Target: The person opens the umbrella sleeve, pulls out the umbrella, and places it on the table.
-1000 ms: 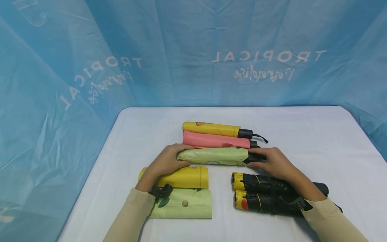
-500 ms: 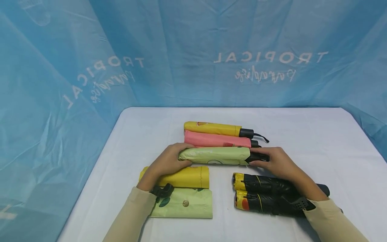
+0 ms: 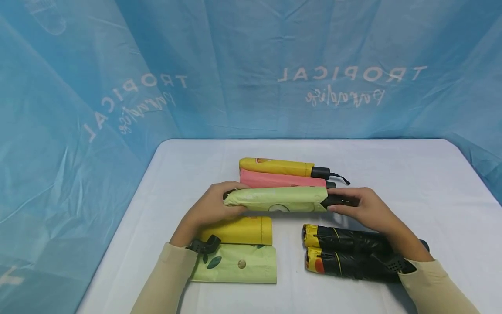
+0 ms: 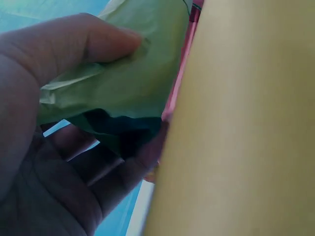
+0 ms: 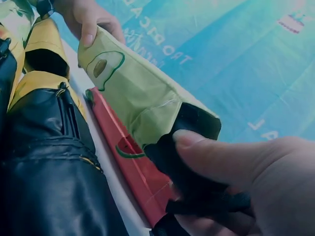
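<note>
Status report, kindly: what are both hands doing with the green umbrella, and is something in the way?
Left hand gripping one end, right hand gripping black handle. Green umbrella between them, apparently off the table. Pink umbrella close behind.

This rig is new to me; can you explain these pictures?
There's no machine: a person works bare-handed. The wide picture comes from a head-worn camera; the two close-ups from one on each wrist. The left hand and right hand hold what looks like a green folded umbrella, the right at its black handle. Beyond it, a pink bundle and a yellow bundle lie on the white table; nearer lie a yellow cover, a green cover and two black-and-yellow bundles.
</note>
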### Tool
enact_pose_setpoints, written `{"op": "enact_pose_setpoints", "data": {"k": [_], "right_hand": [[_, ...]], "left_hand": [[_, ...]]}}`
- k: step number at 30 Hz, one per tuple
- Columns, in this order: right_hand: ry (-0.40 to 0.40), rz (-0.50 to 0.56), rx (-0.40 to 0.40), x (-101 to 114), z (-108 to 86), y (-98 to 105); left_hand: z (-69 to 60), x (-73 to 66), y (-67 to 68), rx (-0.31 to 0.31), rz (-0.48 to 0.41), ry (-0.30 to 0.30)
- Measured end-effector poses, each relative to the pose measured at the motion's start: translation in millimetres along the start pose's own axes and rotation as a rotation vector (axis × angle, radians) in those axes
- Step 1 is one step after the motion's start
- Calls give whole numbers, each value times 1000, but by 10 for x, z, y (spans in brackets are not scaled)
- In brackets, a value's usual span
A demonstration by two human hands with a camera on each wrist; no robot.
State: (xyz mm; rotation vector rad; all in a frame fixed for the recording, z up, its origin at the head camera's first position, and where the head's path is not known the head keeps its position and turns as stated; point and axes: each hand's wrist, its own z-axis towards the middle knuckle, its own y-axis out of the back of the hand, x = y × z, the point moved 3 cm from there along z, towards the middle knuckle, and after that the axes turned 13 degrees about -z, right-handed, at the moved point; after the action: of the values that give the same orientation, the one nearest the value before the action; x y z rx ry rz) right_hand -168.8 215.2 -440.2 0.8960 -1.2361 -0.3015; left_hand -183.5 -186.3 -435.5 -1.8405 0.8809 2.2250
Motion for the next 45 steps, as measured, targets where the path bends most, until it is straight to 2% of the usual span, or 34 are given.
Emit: {"op": "enact_pose_setpoints", "data": {"k": [4,10,16,25,34,38,42,45], "right_hand": [[-31,106,-24,-1,-22,34],[-72,187,-58,17,-47,76],[-63,249,-97,60,-62,100],[-21,382,-158,123,-78,95],[26,381,-197,283,-170,128],[32,366,-195,347,-194,157],[32,355,-159,391,-189,157],[43,358,-130,409,-190,149]], "left_hand": [[10,-10,22,-13,-68,0],[-7,-63,43,-76,-249,-11],[-28,-136,56,-132,-323,-80],[-50,-206,46,-137,-412,-70],[-74,-356,-3,-97,-487,-48],[-87,-416,-8,-67,-482,-73],[-103,-445,-16,-3,-460,-117],[-100,-450,-40,26,-450,-126]]}}
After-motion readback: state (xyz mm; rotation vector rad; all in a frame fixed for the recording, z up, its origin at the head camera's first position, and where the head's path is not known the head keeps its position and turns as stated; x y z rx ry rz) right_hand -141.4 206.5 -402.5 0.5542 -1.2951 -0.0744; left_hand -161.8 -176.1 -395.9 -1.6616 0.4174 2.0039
